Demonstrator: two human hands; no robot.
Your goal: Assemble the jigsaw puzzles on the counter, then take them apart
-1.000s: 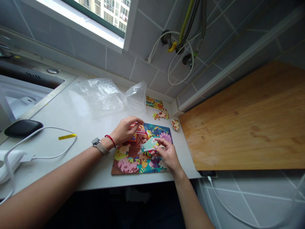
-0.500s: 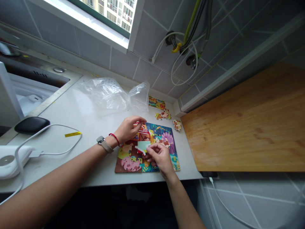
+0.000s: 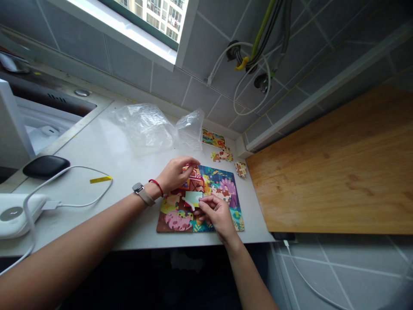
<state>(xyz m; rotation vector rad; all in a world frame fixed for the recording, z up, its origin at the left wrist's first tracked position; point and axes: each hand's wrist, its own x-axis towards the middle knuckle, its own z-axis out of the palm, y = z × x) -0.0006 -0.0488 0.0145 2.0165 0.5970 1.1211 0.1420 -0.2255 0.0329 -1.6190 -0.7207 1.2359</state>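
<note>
A colourful jigsaw puzzle (image 3: pixel 219 177) with farm animals and a red barn lies flat near the counter's front edge. Between the thumb and fingers of my right hand (image 3: pixel 217 215) is a puzzle piece (image 3: pixel 192 198), pale green with a red and white edge, held over the puzzle's middle. My left hand (image 3: pixel 177 173) is closed at the puzzle's upper left, by the barn roof. Its fingertips are bunched together, and whatever they hold, if anything, is hidden. Loose puzzle pieces (image 3: pixel 223 155) lie behind the puzzle, and a small stack of pieces (image 3: pixel 240 168) sits off its right corner.
Crumpled clear plastic (image 3: pixel 145 125) spreads over the back of the counter (image 3: pixel 122 232). A small picture card (image 3: pixel 213 137) lies by the wall. To the left are a black oval case (image 3: pixel 46 166), a white device (image 3: pixel 19 215) and its cable. A wooden board (image 3: pixel 329 172) borders the right side.
The puzzle piece in my right hand has turned slightly, its pale face showing a little more level. My left hand stays in place over the puzzle. The view has shifted slightly.
</note>
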